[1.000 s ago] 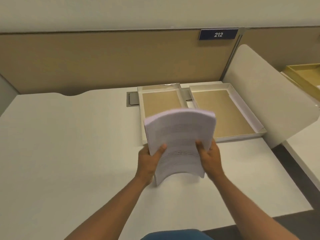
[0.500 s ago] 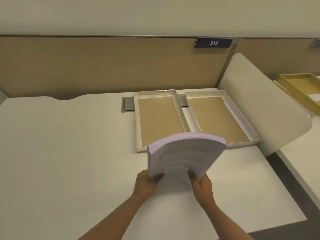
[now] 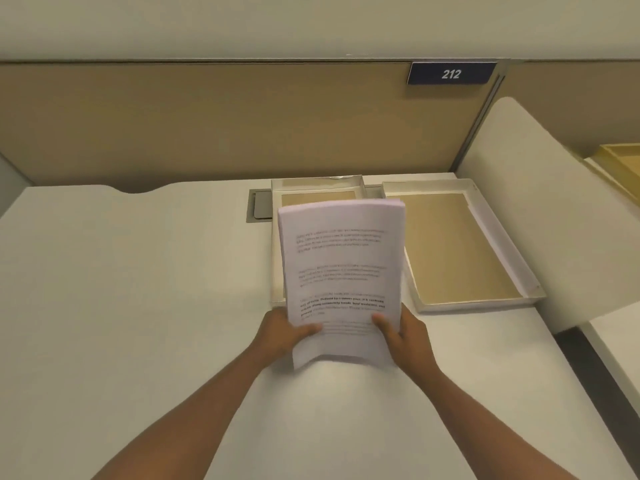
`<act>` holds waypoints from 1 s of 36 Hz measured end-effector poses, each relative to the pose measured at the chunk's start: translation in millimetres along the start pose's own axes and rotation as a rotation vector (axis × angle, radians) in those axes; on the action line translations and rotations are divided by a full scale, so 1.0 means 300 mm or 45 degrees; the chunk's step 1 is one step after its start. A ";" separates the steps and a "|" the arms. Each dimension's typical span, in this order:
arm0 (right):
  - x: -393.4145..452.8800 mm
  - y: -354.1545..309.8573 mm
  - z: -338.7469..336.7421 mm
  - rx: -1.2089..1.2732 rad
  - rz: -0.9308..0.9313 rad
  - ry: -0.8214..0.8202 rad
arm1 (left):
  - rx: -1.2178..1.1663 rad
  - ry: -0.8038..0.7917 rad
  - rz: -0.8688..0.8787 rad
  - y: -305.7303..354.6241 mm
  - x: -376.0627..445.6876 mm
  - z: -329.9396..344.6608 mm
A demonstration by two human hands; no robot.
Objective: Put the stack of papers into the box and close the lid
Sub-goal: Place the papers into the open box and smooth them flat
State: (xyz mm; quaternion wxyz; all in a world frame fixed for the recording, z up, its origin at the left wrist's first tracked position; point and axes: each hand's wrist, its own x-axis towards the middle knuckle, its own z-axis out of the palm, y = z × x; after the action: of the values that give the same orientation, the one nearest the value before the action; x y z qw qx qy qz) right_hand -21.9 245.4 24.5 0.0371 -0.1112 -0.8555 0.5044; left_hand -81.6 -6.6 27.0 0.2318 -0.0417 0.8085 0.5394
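A thick stack of printed papers (image 3: 341, 268) is held up above the desk, its far end over the left tray. My left hand (image 3: 280, 332) grips its near left corner and my right hand (image 3: 405, 336) grips its near right corner, thumbs on top. Two shallow white trays with brown cardboard bottoms lie side by side at the back of the desk. The left one (image 3: 317, 183) is mostly hidden by the papers. The right one (image 3: 498, 237) lies open and holds nothing. I cannot tell which is the box and which the lid.
The white desk (image 3: 138, 289) ends at a tan partition (image 3: 207, 123) with a sign reading 212. A grey cable hatch (image 3: 259, 206) sits left of the trays. A white rounded side panel (image 3: 554, 209) rises on the right, with a yellow tray (image 3: 623, 161) beyond it.
The stack was bowed and low near me half a second ago. It is now flatter, raised and moved forward over the left tray, both hands still on its near end.
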 end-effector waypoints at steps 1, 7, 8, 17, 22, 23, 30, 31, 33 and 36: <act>0.033 -0.017 -0.011 -0.006 -0.010 -0.017 | -0.003 -0.023 -0.008 0.021 0.028 -0.012; 0.269 -0.115 -0.053 -0.110 0.019 -0.103 | -0.091 -0.257 -0.108 0.164 0.210 -0.105; 0.311 -0.125 -0.057 -0.126 0.042 -0.125 | -0.094 -0.297 -0.137 0.187 0.242 -0.121; 0.606 -0.139 0.009 -0.105 0.268 -0.345 | -0.147 -0.269 -0.432 0.238 0.494 -0.173; 0.695 -0.102 0.059 -0.105 0.376 -0.399 | -0.221 -0.184 -0.536 0.208 0.575 -0.142; 0.706 -0.093 0.067 -0.120 0.392 -0.405 | -0.212 -0.175 -0.548 0.200 0.588 -0.134; 0.729 -0.060 0.118 -0.206 0.444 -0.405 | -0.222 -0.074 -0.579 0.155 0.615 -0.088; 0.728 -0.058 0.124 -0.247 0.441 -0.397 | -0.232 -0.058 -0.570 0.152 0.612 -0.081; 0.727 -0.057 0.131 -0.359 0.430 -0.375 | -0.241 -0.012 -0.540 0.149 0.603 -0.071; 0.724 -0.067 0.134 -0.533 0.430 -0.365 | -0.274 0.093 -0.466 0.154 0.583 -0.067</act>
State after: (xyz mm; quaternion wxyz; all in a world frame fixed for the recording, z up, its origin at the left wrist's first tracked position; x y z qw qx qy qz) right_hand -243.2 251.1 12.0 -0.1922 -0.1847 -0.9067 0.3268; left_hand -258.5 26.8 -0.7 0.2908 -0.2318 0.7329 0.5697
